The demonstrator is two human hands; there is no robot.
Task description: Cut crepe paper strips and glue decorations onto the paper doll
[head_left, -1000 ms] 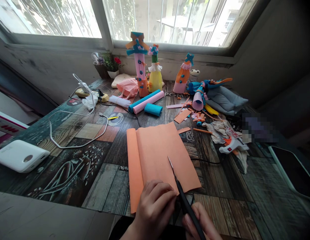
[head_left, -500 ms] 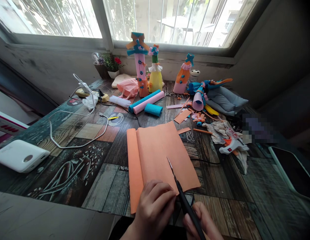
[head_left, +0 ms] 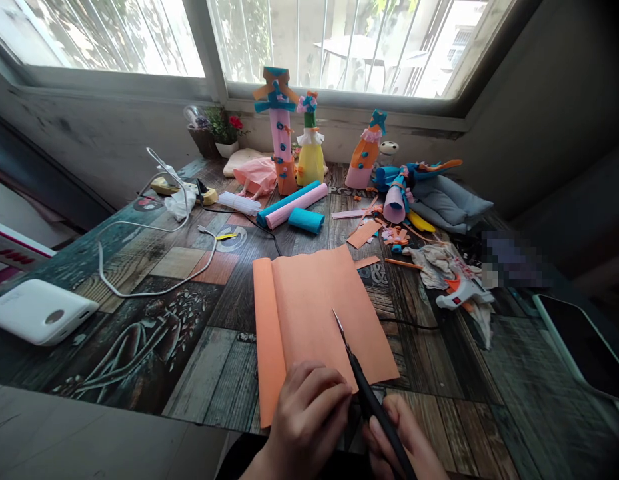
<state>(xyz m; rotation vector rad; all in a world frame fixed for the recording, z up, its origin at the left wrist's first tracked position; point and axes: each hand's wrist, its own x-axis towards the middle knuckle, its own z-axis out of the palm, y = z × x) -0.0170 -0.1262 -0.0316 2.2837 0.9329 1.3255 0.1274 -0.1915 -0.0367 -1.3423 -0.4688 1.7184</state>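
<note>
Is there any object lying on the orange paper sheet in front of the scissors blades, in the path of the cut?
Nothing visible does. The orange paper sheet is bare beyond the tip of the black-handled scissors, held in the right hand. The left hand rests on the sheet's near edge, left of the blades. Small orange paper scraps lie past its far edge.

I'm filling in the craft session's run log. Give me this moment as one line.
left hand: holds down near edge of orange paper sheet | right hand: grips black scissors, blades over sheet | table: paper rolls, glue gun
</note>
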